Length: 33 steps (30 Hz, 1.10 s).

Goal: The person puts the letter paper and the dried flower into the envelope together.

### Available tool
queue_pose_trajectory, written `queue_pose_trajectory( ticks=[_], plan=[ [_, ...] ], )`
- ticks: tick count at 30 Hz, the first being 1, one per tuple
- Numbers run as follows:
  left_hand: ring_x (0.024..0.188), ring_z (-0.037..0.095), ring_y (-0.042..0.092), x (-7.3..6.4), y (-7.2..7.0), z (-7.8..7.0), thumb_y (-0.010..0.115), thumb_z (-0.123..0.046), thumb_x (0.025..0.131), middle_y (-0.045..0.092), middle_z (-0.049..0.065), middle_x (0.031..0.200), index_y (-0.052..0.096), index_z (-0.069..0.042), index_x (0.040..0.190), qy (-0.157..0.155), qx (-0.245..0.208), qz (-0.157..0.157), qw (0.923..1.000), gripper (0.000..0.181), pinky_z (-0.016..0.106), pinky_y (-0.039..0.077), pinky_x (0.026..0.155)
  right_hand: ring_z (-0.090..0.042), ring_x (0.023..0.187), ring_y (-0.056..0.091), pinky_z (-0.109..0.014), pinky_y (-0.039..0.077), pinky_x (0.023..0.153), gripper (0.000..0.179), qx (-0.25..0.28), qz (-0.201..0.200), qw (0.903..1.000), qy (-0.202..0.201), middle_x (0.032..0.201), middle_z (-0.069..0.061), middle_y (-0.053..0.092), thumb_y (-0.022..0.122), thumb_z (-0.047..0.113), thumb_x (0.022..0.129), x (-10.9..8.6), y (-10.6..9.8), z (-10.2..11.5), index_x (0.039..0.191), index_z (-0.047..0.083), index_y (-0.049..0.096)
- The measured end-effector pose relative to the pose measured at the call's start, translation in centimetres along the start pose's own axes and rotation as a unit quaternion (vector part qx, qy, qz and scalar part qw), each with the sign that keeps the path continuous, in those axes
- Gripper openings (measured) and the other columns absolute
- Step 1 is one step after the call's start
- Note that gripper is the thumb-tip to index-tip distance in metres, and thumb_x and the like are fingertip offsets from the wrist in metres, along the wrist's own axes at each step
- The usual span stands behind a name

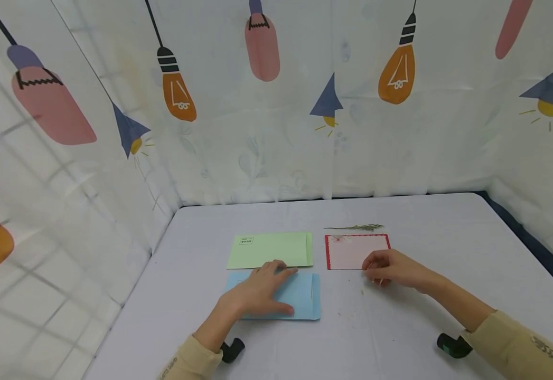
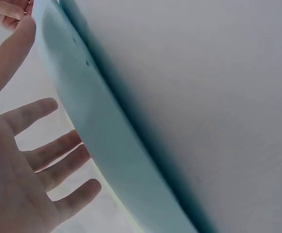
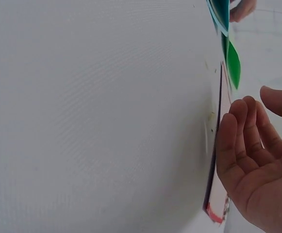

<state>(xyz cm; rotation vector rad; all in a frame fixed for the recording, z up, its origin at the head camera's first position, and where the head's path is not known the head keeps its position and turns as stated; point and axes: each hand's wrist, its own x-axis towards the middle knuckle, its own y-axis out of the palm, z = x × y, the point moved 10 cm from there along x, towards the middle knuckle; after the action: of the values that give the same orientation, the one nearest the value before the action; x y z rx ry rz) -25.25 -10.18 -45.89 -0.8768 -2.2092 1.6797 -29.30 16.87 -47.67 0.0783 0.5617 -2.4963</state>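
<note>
My left hand (image 1: 261,295) spreads its fingers over a light blue envelope (image 1: 306,296) lying flat on the white table. In the left wrist view, that hand's straight fingers (image 2: 68,145) are at the long edge of the blue envelope (image 2: 102,131), thumb near one end. Just beyond it lies a light green envelope (image 1: 276,250) with a small printed box. To the right is a pale pink card (image 1: 347,254) with a red border. My right hand (image 1: 396,270) is loosely bent at the card's near right corner, with nothing gripped; the right wrist view has its fingers beside the card's edge (image 3: 218,191).
A thin dried sprig (image 1: 368,227) lies just behind the card. Small bits of plant debris (image 1: 362,292) dot the white table (image 1: 381,338). Pale curtains (image 1: 266,148) printed with lamps hang behind and at the sides.
</note>
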Motion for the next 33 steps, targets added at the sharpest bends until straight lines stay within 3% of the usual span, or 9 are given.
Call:
queue_pose_trajectory(
  ticks=[6,20,33],
  plan=[
    [0.136,0.026,0.044,0.8,-1.4,0.6,0.075,-0.050,0.091,0.043,0.008,0.150,0.045,-0.022,0.157,-0.008,-0.007,-0.017,0.9998,0.077,0.055,0.033,0.111,-0.028,0.086,0.064,-0.034,0.057,0.076,0.026,0.005,-0.007,0.9999,0.008,0.098,-0.014,0.068,0.071,0.018,0.098,0.5,0.0,-0.1,0.115,-0.001,0.066],
    [0.133,0.031,0.046,3.3,-3.3,2.3,0.074,-0.043,0.095,0.046,0.011,0.146,0.046,-0.017,0.156,-0.021,0.010,-0.028,0.9994,0.072,0.062,0.033,0.109,-0.026,0.083,0.064,-0.035,0.056,0.076,0.026,-0.003,-0.009,0.9999,0.009,0.096,-0.014,0.068,0.070,0.020,0.099,3.2,1.0,0.9,0.115,0.000,0.066],
    [0.138,0.034,0.041,5.4,-4.0,5.5,0.075,-0.044,0.093,0.043,0.015,0.150,0.047,-0.018,0.155,-0.069,0.022,-0.023,0.9971,0.073,0.061,0.030,0.108,-0.026,0.096,0.071,-0.035,0.058,0.085,0.039,0.076,-0.054,0.9951,0.032,0.113,-0.014,0.068,0.072,0.016,0.097,6.8,2.3,1.4,0.129,-0.003,0.059]
  ],
)
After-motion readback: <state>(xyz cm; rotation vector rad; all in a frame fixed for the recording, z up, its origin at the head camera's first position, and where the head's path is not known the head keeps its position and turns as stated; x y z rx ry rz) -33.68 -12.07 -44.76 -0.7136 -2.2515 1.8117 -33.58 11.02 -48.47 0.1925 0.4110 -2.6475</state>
